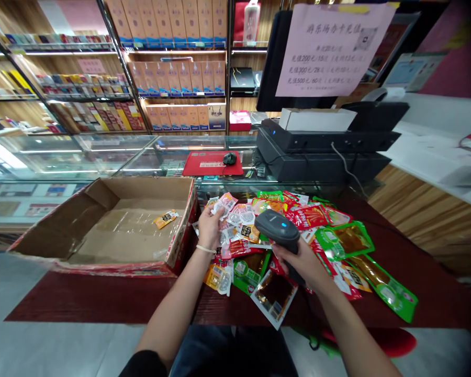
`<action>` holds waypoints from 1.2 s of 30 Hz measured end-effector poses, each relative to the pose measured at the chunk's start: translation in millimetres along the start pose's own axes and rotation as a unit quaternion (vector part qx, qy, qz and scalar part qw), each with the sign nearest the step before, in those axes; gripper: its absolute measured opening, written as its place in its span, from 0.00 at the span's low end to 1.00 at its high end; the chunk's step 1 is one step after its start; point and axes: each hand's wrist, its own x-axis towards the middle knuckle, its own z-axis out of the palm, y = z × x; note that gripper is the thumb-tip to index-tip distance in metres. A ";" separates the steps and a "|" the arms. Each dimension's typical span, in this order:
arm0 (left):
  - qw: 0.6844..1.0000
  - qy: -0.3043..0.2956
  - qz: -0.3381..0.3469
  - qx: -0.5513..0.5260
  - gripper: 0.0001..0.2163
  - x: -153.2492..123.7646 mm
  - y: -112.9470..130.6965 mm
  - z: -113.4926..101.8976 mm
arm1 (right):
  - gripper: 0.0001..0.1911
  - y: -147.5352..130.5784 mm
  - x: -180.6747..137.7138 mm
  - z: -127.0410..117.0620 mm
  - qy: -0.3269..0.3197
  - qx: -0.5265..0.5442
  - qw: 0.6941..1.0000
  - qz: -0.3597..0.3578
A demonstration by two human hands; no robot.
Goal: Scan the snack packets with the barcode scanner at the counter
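Holding a black barcode scanner (277,230), my right hand (303,263) is wrapped tight round its grip, with the scanner's head tipped to the left over the pile of snack packets (298,220). My left hand (210,226) is pinched shut on a small pale packet (224,203), raised at the pile's far left corner. Its wrist sits just beside the right wall of the cardboard box (180,246), so there is little room on that side. The box is open at the top and holds one orange packet (165,219) on its floor, well apart from the walls. The pile covers the middle of the dark red tabletop (424,272). A clear packet of brown stuff (275,296) reaches the near edge, and a long green packet (388,290) marks the pile's right limit. Bare tabletop lies open right of that and in a strip in front of the box. A black till (322,157) stands just behind the pile's far side.
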 end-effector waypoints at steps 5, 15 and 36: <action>0.999 0.000 0.027 0.025 0.20 1.4 -0.5 1.0 | 0.20 -5.0 -4.5 -1.1 -0.036 -0.063 0.997 0.018; 0.999 -0.002 0.024 0.045 0.20 1.2 -3.5 -3.7 | 0.22 -3.9 -7.0 -4.5 0.000 -0.030 0.999 0.029; 0.931 -0.068 0.205 0.295 0.17 -27.5 190.6 -47.7 | 0.23 -44.6 15.2 28.9 -0.030 0.016 0.998 -0.045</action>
